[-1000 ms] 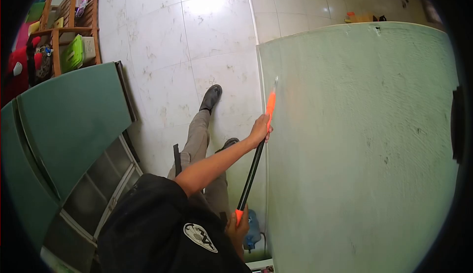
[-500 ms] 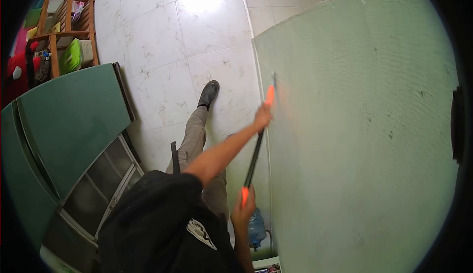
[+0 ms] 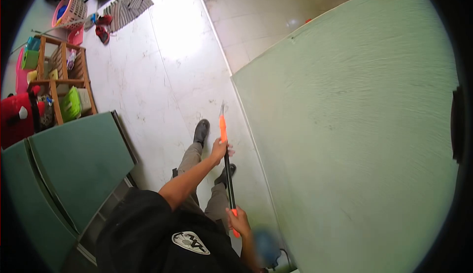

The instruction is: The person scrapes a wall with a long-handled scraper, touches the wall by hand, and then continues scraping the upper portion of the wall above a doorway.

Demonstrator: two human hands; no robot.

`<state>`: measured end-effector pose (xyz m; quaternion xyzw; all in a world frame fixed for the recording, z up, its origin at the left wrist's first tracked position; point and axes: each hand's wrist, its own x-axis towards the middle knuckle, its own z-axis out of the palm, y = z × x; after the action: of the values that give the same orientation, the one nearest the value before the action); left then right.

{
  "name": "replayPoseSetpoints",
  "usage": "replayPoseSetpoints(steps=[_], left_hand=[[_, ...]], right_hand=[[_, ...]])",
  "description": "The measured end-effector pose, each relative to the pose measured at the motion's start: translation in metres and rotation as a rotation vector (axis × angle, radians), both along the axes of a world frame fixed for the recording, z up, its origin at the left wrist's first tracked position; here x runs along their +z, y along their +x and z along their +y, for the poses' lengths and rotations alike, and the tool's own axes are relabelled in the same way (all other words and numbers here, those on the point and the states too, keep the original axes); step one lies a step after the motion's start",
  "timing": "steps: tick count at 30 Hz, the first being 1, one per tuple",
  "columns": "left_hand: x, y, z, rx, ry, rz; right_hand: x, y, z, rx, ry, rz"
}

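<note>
A long-handled scraper (image 3: 228,179) with a black shaft and orange ends is held in both of my hands. My left hand (image 3: 219,150) is wrapped around the upper shaft, just below the front orange section. Farther back, my right hand (image 3: 239,222) grips the rear orange end close to my body. The narrow metal tip (image 3: 222,109) points away from me over the floor, apart from the wall. To the right stands the pale green wall (image 3: 345,149), its surface streaked and rough.
White floor tiles (image 3: 148,71) lie ahead. At left are a green refrigerator (image 3: 79,149), a wooden shelf (image 3: 63,81) with containers, and a red plush item (image 3: 17,117). A pink basket (image 3: 74,11), red shoes (image 3: 102,34) and a striped mat (image 3: 129,6) lie farther off. A blurred blue bottle (image 3: 266,248) stands near my right arm.
The scraper's tip has come off the wall and swung left over the floor. Both hands keep hold, drawn nearer to my body. My view has shifted, showing more floor ahead.
</note>
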<state>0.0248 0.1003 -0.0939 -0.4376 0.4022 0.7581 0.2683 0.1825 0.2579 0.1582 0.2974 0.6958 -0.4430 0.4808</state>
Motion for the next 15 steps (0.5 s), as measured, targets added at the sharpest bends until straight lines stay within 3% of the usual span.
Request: replayPoseSetpoints(steps=[2,5,8,11,15], left_hand=[[0.02,0.021,-0.015,-0.061,0.02,0.025],[0.058,0.041,-0.034,-0.317,0.046,0.049],[0.109,0.04,-0.051,-0.648,-0.073,0.238],[0.166,0.024,-0.076,-0.828,0.051,0.377],[0.184,0.012,-0.105,-1.049,-0.001,0.526]], right_hand=[[-0.004,0.003,-0.011,0.126,0.142,-0.015],[-0.019,-0.001,-0.042,0.328,0.434,0.399],[-0.017,-0.02,-0.068,0.125,0.416,0.433],[-0.018,-0.008,-0.082,0.051,0.426,0.511],[-0.011,0.023,-0.101,-0.166,0.426,0.668]])
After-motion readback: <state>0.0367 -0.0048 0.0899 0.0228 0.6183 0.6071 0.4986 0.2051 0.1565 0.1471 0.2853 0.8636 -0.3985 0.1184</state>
